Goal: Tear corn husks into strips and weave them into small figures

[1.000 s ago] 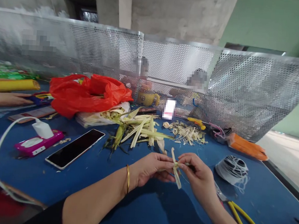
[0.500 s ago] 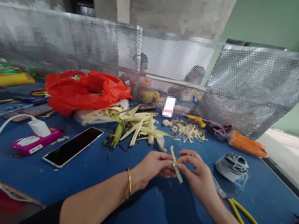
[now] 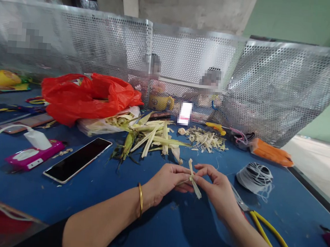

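A small pale husk piece [image 3: 196, 186], knotted or crossed at its middle, is pinched between both hands near the centre of the table. My left hand [image 3: 170, 182], with a gold bangle at the wrist, grips it from the left, thumb on top. My right hand [image 3: 212, 181] holds it from the right between thumb and fingers. Just beyond the hands lie a pile of long green and cream husk strips [image 3: 152, 137] and a heap of small husk scraps [image 3: 206, 139]. Scissors with yellow handles [image 3: 270, 230] lie partly under my right forearm.
On the right are a spool of white string [image 3: 254, 176] and an orange packet [image 3: 272, 151]. To the left are a black-screened phone [image 3: 79, 159], a purple power strip [image 3: 35, 156] and a red plastic bag [image 3: 90, 99]. Behind a perforated metal screen [image 3: 187, 46] sit people.
The camera view has shifted slightly, so the table items appear a little further left and up. My fingers have closed in slightly around the husk piece. At far left, another person's yellow item has moved.
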The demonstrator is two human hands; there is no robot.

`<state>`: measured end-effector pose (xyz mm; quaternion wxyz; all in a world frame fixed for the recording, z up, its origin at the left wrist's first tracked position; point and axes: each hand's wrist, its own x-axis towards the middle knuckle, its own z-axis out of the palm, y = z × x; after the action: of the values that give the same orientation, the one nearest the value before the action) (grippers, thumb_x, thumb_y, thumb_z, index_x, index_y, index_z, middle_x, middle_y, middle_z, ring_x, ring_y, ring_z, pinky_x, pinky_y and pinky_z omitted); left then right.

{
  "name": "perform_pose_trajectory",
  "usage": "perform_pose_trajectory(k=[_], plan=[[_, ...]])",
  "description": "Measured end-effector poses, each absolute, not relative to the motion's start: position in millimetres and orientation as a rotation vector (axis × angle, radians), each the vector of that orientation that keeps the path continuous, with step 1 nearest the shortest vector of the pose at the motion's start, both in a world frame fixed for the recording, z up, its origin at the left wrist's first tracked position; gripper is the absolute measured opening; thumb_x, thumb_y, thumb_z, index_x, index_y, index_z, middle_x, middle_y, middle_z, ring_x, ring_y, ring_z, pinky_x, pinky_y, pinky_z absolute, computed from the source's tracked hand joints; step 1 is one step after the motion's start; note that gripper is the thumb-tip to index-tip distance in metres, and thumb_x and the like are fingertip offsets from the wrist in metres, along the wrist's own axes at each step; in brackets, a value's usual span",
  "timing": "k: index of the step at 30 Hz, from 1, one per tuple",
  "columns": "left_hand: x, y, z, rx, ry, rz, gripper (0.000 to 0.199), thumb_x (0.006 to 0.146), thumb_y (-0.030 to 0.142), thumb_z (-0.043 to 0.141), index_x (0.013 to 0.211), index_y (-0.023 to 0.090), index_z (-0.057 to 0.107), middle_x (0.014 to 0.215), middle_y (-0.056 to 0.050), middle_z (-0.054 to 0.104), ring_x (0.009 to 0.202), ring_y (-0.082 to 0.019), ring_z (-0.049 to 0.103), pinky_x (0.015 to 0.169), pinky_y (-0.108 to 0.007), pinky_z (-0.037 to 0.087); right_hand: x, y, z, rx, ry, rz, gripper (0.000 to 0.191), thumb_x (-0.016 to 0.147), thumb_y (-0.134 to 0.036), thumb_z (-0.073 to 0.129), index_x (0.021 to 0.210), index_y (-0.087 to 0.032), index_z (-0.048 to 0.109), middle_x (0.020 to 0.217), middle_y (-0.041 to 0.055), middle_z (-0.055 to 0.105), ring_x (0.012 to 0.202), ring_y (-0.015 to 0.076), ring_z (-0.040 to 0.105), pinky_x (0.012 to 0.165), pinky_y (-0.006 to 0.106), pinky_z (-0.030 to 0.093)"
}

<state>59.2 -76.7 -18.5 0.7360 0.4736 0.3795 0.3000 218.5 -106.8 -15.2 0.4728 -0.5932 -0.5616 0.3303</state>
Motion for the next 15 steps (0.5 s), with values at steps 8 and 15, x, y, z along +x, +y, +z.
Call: perform_pose_trajectory(k=[8, 15], plan=[[58.8, -76.9, -23.9, 1.111, 0.809, 0.642, 0.026, 0.068, 0.025, 0.069, 0.091, 0.014, 0.073, 0.078, -0.007, 0.072, 0.073, -0.016, 0.068, 0.073, -0.027, 0.050, 218.2, -104.4, -19.8, -1.468, -1.335, 0.925, 0.023, 0.063, -0.037, 0.072, 0.058, -0.018, 0.060, 0.092, 0.0091, 0.069, 0.095, 0.0279, 0.061, 0.086, 0.039, 0.041], [59.9, -76.0, -19.3, 0.991, 0.848, 0.642, 0.021, 0.067, 0.025, 0.071, 0.084, 0.013, 0.072, 0.076, -0.007, 0.071, 0.066, -0.014, 0.067, 0.066, -0.023, 0.050, 235.6, -105.5, -8.3, -1.450, -1.590, 0.569, 0.015, 0.077, -0.033, 0.062, 0.080, -0.020, 0.068, 0.110, 0.0096, 0.065, 0.106, 0.0279, 0.058, 0.093, 0.043, 0.040]])
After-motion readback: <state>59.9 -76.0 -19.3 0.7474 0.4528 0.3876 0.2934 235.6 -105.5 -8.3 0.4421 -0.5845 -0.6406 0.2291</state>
